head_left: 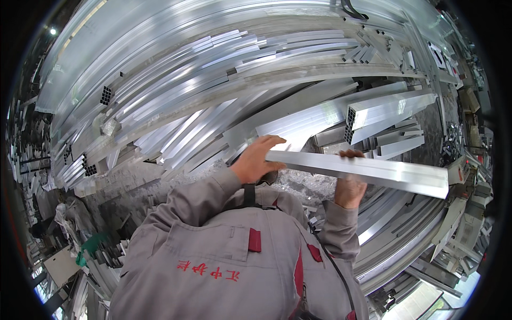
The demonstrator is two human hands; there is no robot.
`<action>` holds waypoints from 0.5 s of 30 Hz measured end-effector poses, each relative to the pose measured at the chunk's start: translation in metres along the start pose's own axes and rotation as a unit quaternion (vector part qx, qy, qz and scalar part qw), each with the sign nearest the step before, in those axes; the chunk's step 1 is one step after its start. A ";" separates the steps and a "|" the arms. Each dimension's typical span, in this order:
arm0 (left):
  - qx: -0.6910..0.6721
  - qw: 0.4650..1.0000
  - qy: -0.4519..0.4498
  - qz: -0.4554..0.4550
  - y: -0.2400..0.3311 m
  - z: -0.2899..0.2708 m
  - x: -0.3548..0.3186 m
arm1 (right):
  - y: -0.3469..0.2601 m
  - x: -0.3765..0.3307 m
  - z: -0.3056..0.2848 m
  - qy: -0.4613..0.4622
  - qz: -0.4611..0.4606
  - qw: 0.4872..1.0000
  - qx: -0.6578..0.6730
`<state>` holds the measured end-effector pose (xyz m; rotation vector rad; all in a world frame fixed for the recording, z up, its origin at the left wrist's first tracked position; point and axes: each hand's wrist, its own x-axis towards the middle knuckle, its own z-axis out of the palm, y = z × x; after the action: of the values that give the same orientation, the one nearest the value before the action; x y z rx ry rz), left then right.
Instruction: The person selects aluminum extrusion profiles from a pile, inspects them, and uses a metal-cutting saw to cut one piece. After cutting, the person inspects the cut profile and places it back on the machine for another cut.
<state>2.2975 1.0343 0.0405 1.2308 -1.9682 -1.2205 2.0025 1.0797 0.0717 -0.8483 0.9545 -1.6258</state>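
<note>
A long silver aluminium profile (384, 174) is held up level in front of my chest, reaching off to the right. My right hand (350, 186) grips it near its middle, fingers coming over its far edge and palm on the near side. At the profile's left end is my left hand (257, 161), its fingers and thumb spread apart around that end. A gap shows between the upper fingers and the bar; whether the palm touches the end, I cannot tell. Just beyond the bar lies a wide stack of shiny profiles (306, 121).
Rows of long aluminium profiles (181, 72) lie across the far side. A bundle of square tubes (392, 111) sits beyond the bar at right. More long strips (394, 226) curve along the right side. Scraps litter the grey floor (128, 189). Green material (93, 244) is at lower left.
</note>
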 end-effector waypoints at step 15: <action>0.408 0.865 0.235 -0.171 -0.335 -0.240 0.070 | -0.020 -0.079 -0.062 0.487 -0.047 0.870 -0.058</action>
<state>2.5963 0.8099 -0.1474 2.1127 -1.9561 -0.0883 1.9580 1.1705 0.0573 -0.0721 1.7262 -2.1263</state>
